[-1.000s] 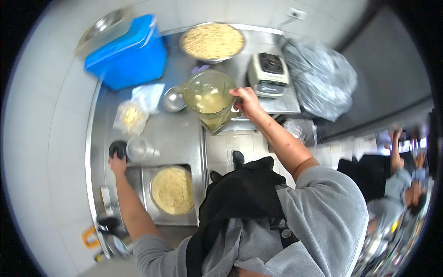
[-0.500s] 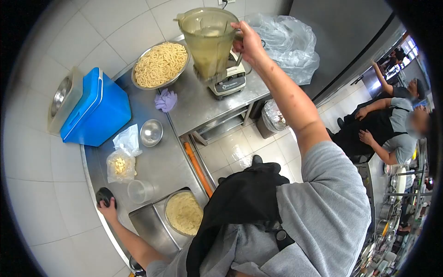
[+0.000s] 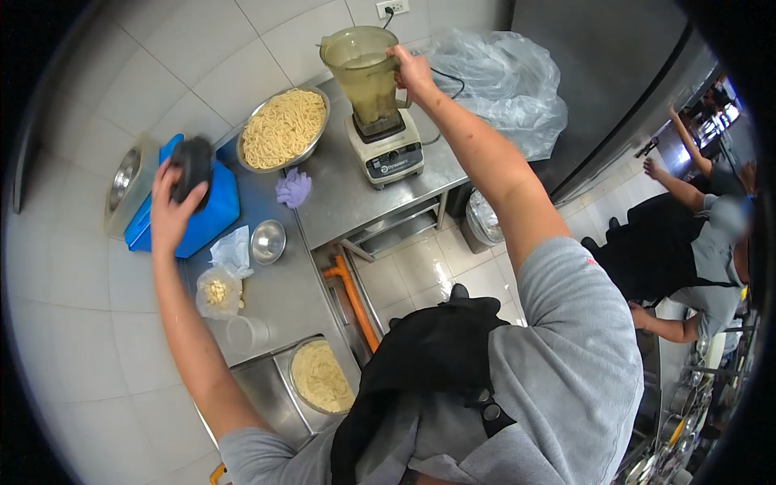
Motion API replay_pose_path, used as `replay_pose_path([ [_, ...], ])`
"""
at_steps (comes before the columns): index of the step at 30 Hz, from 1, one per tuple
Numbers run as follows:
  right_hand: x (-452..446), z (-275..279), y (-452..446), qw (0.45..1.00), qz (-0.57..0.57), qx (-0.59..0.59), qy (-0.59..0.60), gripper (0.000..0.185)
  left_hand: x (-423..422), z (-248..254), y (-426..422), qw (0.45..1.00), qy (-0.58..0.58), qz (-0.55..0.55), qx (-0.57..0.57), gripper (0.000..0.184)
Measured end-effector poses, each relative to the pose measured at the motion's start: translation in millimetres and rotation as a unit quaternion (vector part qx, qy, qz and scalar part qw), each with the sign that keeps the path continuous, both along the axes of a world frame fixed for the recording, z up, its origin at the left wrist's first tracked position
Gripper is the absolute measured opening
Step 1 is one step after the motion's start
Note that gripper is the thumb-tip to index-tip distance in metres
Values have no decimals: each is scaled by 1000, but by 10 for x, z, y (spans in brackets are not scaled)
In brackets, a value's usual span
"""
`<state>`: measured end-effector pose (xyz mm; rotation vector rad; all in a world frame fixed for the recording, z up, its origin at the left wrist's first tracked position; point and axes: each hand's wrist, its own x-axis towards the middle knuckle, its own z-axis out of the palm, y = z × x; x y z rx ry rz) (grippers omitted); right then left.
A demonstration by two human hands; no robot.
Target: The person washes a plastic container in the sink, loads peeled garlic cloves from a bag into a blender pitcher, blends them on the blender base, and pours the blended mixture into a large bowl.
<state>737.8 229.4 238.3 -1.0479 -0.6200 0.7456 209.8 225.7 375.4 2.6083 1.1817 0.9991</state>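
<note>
My right hand is closed round the handle of a greenish see-through blender jar with pale contents. The jar stands on its white blender base, its top uncovered. My left hand grips a black blender lid, raised over the blue cooler. Between the two hands, a metal bowl of thick noodles sits at the back of the counter.
A purple glove, small steel bowl, bag of pale pieces and clear tub lie on the counter. A bowl of pale crumbly food is in the sink. Plastic bags are beside the blender. Co-workers stand right.
My left hand has lifted the black lid from the counter's left edge and carried it up to above the cooler. The blender jar has come down onto its base.
</note>
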Motion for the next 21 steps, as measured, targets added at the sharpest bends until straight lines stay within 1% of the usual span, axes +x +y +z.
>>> replay_pose_path([
  [1,29,-31,43,999,1,-37,-31,43,389,107,53,1000,9,-13,10,53],
  [2,32,-32,53,999,5,-34,-29,43,756,186,116,999,20,-26,19,54],
  [4,21,-21,25,994,-15,-78,-74,51,1409,218,380,996,-15,-85,4,58],
  [5,23,28,-46,989,-8,-98,-112,65,1729,255,489,995,12,-102,13,60],
  [6,63,-2,1,989,-6,-94,-112,65,2042,308,575,992,38,-119,25,62],
  [8,156,-181,145,984,34,-112,-137,80,2631,301,672,989,56,-139,6,66],
  [9,184,-224,111,980,54,-117,-153,90,2899,253,789,986,67,-153,-3,67],
  [11,208,-344,42,982,66,-104,-143,91,3288,155,878,983,78,-168,-10,68],
  [12,239,-386,3,984,78,-94,-133,92,3464,136,885,981,130,-145,16,67],
  [13,232,-369,-105,978,73,-98,-167,95,3603,141,888,975,182,-121,42,67],
  [14,254,-414,-181,973,83,-87,-198,93,3708,164,895,974,183,-122,46,67],
  [16,246,-479,-275,977,144,-62,-147,84,3863,137,868,965,226,-135,13,66],
  [17,228,-507,-327,977,143,-62,-146,84,3903,127,859,965,220,-142,-1,66],
  [19,226,-571,-358,974,124,-33,-185,78,3925,106,875,965,225,-134,3,68],
  [21,197,-640,-315,974,116,-16,-192,76,3949,63,901,965,232,-124,10,70],
])
